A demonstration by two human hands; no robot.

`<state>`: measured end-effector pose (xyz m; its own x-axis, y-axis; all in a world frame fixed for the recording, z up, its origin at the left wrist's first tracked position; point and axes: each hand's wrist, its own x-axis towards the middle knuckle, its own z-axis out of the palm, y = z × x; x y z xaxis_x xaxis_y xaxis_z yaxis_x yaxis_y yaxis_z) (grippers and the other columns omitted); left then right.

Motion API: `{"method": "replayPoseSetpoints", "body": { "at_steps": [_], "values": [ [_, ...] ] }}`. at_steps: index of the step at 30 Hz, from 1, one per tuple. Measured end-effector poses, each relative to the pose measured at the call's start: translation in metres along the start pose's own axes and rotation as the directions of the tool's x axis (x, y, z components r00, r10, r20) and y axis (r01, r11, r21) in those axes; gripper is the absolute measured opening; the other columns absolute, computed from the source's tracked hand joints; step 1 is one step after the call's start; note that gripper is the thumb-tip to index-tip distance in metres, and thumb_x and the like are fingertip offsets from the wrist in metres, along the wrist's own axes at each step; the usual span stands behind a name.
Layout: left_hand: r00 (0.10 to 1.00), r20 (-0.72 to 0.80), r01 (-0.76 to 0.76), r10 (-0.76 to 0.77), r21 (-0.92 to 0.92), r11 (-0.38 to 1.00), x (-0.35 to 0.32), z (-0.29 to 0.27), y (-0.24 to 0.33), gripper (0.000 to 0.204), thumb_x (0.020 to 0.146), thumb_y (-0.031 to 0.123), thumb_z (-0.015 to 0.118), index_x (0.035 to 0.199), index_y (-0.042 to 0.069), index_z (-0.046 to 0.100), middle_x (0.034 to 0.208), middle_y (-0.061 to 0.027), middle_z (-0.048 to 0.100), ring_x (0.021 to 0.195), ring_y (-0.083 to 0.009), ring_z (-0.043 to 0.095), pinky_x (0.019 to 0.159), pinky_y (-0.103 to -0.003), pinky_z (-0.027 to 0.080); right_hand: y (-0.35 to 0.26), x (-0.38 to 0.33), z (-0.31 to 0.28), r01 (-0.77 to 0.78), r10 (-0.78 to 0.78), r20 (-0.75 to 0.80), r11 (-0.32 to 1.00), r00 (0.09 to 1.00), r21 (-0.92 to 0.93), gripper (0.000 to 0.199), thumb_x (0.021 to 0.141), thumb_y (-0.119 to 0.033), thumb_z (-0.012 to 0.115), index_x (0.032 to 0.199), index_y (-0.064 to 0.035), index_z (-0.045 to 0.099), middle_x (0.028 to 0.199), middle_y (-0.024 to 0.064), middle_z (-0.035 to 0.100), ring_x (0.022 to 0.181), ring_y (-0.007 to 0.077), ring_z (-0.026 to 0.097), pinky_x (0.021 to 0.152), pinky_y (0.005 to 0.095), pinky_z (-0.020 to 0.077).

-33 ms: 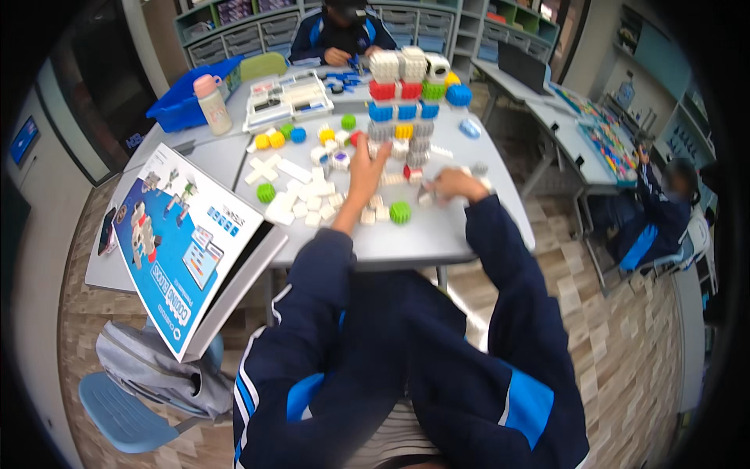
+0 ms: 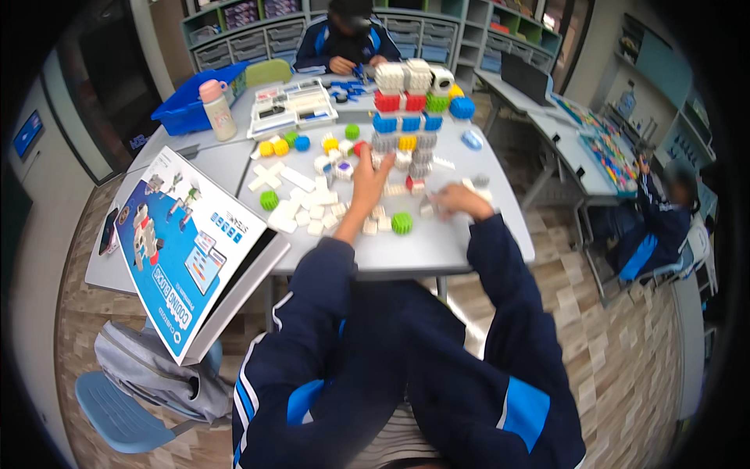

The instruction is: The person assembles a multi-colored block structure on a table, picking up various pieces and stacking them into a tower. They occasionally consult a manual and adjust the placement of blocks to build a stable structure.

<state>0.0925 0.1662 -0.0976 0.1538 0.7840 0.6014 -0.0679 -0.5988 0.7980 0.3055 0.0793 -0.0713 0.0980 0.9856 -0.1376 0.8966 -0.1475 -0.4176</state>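
Observation:
A tall tower of chunky toy blocks (image 2: 410,102) stands on the table, with white, red, blue, yellow and grey layers. My left hand (image 2: 370,181) is raised at the tower's lower left side, thumb and forefinger apart. The thumb is close to the grey blocks; whether it touches them is unclear. To the right of the tower's foot, my right hand (image 2: 462,201) is low over the table with bent fingers drawn together. Whatever they hold is too small to make out. A small pale piece (image 2: 426,209) lies by those fingertips. A round green block (image 2: 401,223) sits between my hands.
Loose white pieces (image 2: 301,205) spread left of my left hand. A large box (image 2: 183,258) leans at the table's left edge. Farther back are a bottle (image 2: 217,111), a blue bin (image 2: 176,117) and a parts tray (image 2: 293,108). Another person (image 2: 344,43) works across the table.
The whole view has shifted slightly. Both hands stay almost where they were beside the tower, and the blocks look unchanged.

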Motion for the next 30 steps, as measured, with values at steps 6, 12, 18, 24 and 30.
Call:
{"method": "replayPoseSetpoints", "body": {
  "at_steps": [6,12,18,24,30],
  "values": [
    [0.982,-0.121,-0.137,0.142,0.051,0.989,-0.004,0.0,0.005,0.057,0.089,0.028,0.075,0.128,0.0,0.044,0.118,-0.0138,0.055,0.107,-0.0201,0.056,0.094,-0.035,0.045,0.003,-0.043,0.006,-0.053,-0.023,0.075,0.505,0.997,0.862,0.038,0.099,-0.035,0.06,0.109,0.0015,0.065,0.086,0.001,0.061,0.075,0.008,0.055,0.066,0.0219,0.0464],
    [0.856,-0.201,-0.397,0.477,0.336,0.854,-0.009,-0.002,0.019,0.046,0.081,0.018,0.082,0.114,0.002,0.053,0.12,-0.0161,0.048,0.114,-0.0308,0.051,0.097,-0.043,0.043,-0.042,-0.048,0.017,0.278,-0.232,-0.206,0.341,0.951,0.898,0.036,0.097,-0.024,0.064,0.123,0.0011,0.057,0.094,0.0007,0.059,0.079,0.008,0.053,0.072,0.0219,0.0422],
    [0.909,-0.076,-0.379,0.41,0.255,0.889,-0.013,-0.009,0.028,0.023,0.083,0.025,0.078,0.092,0.006,0.07,0.138,-0.0207,0.043,0.126,-0.0378,0.044,0.105,-0.045,0.037,-0.058,-0.02,0.031,0.433,-0.236,-0.374,0.301,0.897,0.849,0.035,0.099,-0.023,0.062,0.127,-0.0016,0.057,0.109,0.0018,0.062,0.095,0.0077,0.058,0.081,0.0238,0.0484],
    [0.918,0.062,-0.392,0.393,0.309,0.867,-0.022,-0.007,0.032,0.033,0.088,0.032,0.073,0.098,0.001,0.07,0.141,-0.0273,0.04,0.13,-0.0449,0.04,0.109,-0.049,0.032,-0.061,-0.017,0.042,0.531,-0.202,-0.494,0.223,0.846,0.818,0.032,0.1,-0.022,0.061,0.125,-0.0016,0.058,0.099,0.0014,0.063,0.083,0.0087,0.057,0.07,0.0226,0.044],
    [0.956,0.11,-0.284,0.27,0.132,0.95,-0.021,-0.006,0.028,0.041,0.092,0.032,0.068,0.097,-0.008,0.066,0.142,-0.0297,0.036,0.131,-0.0457,0.038,0.11,-0.047,0.031,-0.071,-0.01,0.053,0.404,-0.093,-0.398,0.35,0.913,0.845,0.035,0.105,-0.036,0.051,0.108,-0.0034,0.06,0.087,0.0,0.058,0.066,0.0067,0.05,0.055,0.0226,0.0375]
  ]
}}
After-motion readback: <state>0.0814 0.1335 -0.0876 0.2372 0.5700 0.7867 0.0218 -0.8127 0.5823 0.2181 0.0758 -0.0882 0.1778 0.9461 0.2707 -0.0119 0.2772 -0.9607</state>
